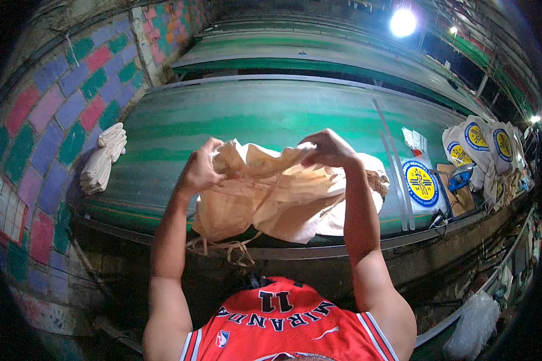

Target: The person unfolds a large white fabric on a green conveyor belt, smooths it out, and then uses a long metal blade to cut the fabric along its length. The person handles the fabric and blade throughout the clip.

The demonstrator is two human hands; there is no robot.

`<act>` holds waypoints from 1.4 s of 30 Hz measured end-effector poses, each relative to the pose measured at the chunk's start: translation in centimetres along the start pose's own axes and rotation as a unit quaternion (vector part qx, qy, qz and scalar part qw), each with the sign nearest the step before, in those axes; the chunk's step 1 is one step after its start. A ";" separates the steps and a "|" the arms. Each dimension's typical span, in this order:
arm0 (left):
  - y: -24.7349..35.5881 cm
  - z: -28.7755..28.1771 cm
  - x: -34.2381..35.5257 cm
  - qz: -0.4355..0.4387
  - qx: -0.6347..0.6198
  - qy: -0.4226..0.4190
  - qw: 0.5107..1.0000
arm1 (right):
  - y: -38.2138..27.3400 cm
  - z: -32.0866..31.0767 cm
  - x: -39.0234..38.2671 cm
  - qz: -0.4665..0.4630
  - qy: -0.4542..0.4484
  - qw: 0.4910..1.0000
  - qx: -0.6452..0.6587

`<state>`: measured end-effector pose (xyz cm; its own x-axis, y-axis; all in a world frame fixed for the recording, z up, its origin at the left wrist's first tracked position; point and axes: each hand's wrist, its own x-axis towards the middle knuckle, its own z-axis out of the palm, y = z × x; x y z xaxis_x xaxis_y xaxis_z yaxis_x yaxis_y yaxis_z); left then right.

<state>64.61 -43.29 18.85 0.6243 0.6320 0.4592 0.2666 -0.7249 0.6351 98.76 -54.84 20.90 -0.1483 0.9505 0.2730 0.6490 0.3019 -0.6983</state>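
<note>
Cream cloth (283,207), perhaps bags, lies in a loose heap at the near edge of a long green table (253,114). My left hand (202,169) grips the upper left edge of the cloth, thumb and fingers closed round it. At the upper right edge, my right hand (330,150) pinches the fabric with bent fingers. The top edge is raised and gathered in folds between the two hands. Thin cloth straps (239,251) dangle over the table's front edge below my left hand. A bunched end of cloth (376,180) shows beyond my right forearm.
Folded cream cloth (104,159) is stacked at the table's left end, by a painted brick wall (60,120). Toward the right are metal strips (393,162), a round blue-and-yellow print (420,182), a blue tool (459,178) on cardboard, and piled printed bags (477,139).
</note>
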 end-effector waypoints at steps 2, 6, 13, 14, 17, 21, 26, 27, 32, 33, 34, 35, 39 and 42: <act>0.0 1.2 -0.5 -0.011 0.133 0.063 0.989 | -0.2 0.8 0.8 -0.018 0.147 0.988 -0.049; -2.7 1.4 0.3 0.092 0.378 0.322 0.863 | -0.9 2.0 1.4 -0.121 0.336 0.929 -0.102; -6.8 3.0 -1.1 -0.212 -0.147 0.243 0.935 | -1.9 1.1 1.6 -0.056 0.318 0.943 -0.076; -6.5 5.0 -2.0 -0.263 -0.285 0.137 0.911 | -2.1 1.6 1.5 -0.007 0.299 0.952 -0.062; -5.3 10.6 -2.9 -0.280 -0.399 -0.002 0.873 | -2.7 2.8 1.8 0.013 0.306 0.952 -0.019; -2.8 14.8 -4.1 -0.260 -0.621 0.034 0.739 | -2.7 3.1 2.3 0.033 0.287 0.957 0.010; -1.8 16.1 -2.0 -0.314 -0.458 0.012 0.832 | -2.0 5.1 2.6 -0.025 0.196 0.980 0.024; -2.1 16.0 -1.5 -0.309 -0.439 0.023 0.844 | -1.7 5.3 2.4 -0.053 0.189 0.981 -0.013; -5.2 13.3 -3.1 -0.138 -0.058 0.101 0.984 | 0.8 0.1 0.7 0.007 0.298 0.941 0.159; -6.2 12.6 -3.7 -0.070 0.065 0.143 0.985 | 1.4 -1.0 0.1 0.029 0.300 0.946 0.118; -7.2 12.0 -4.2 -0.080 0.159 0.154 0.972 | 1.9 -1.2 -0.2 0.030 0.294 0.953 0.064; -8.3 11.6 -4.5 -0.110 0.243 0.155 0.951 | 2.2 -1.3 -0.4 0.051 0.293 0.955 -0.001; -13.0 10.8 -4.2 -0.146 0.282 0.203 0.926 | 2.6 -0.1 -0.6 -0.032 0.374 0.920 -0.109; -15.7 12.8 -2.6 -0.452 -0.411 0.096 0.786 | 1.9 0.3 -0.2 -0.016 0.453 0.891 -0.037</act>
<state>68.20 -37.05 -0.26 0.3094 0.8741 -0.3744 -0.0771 0.4155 0.9063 99.77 -54.44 19.35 0.4734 0.4829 0.7367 0.7075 0.2898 -0.6446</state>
